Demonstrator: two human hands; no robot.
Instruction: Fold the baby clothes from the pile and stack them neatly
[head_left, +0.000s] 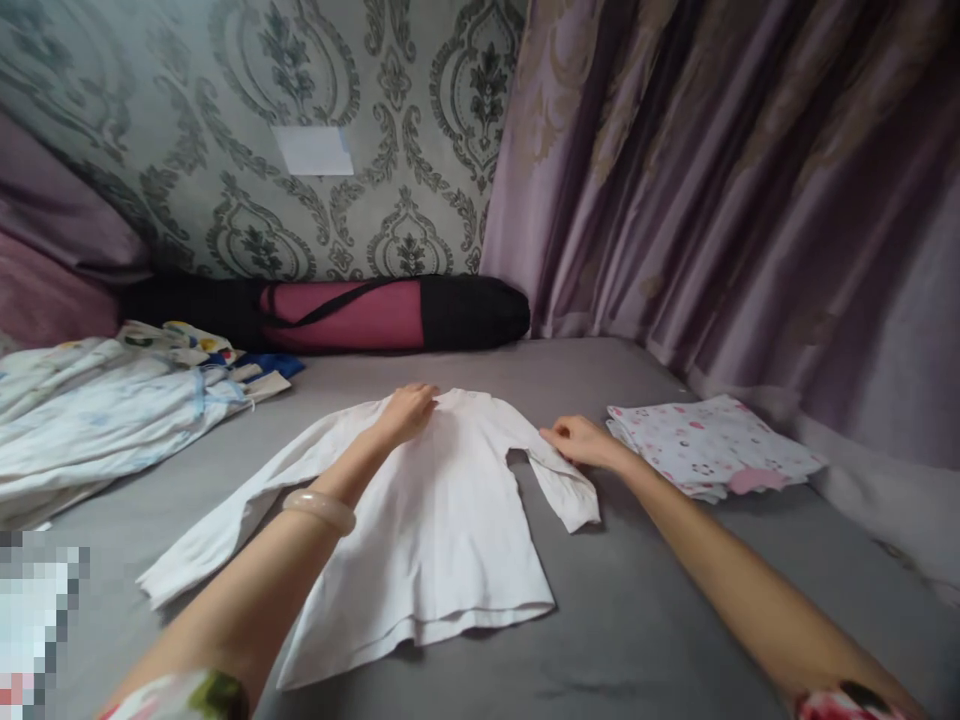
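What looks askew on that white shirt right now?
On the white shirt, the sleeve under the right hand is bent back, while the other lies straight out. The left hand rests near the collar.

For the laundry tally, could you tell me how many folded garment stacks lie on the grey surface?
1: the spotted folded stack, right of the right hand. The left pile is loose and may hide more.
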